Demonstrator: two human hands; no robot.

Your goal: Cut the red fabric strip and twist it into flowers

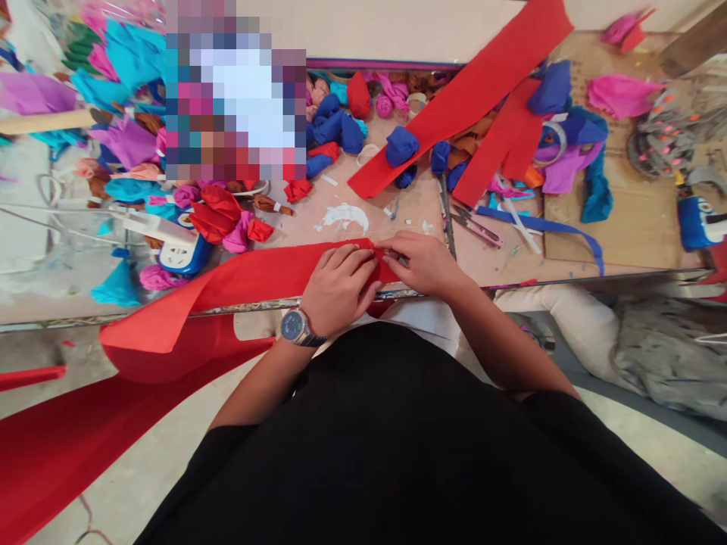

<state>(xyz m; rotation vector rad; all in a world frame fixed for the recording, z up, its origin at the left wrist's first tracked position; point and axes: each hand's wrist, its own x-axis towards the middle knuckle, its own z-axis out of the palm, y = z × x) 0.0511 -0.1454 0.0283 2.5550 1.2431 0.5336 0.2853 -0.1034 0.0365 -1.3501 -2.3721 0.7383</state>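
A long red strip (266,272) of thin, cloth-like or papery material lies along the table's front edge, its left part hanging over. My left hand (341,286), with a watch on the wrist, lies on the strip, fingers stretched over it. Close beside it, my right hand (425,261) has its thumb and forefinger bent together at the strip's top edge. They seem to pinch a small fold of it; the exact grip is partly hidden. White smears (345,218) mark the tabletop just beyond my hands.
Two more red strips (471,91) lie slanted at the back right, near pink-handled scissors (482,229) and a blue strip (545,223). Crumpled colourful pieces (335,125) crowd the back and left. A power strip (185,253) stands left. Red material (85,424) hangs below.
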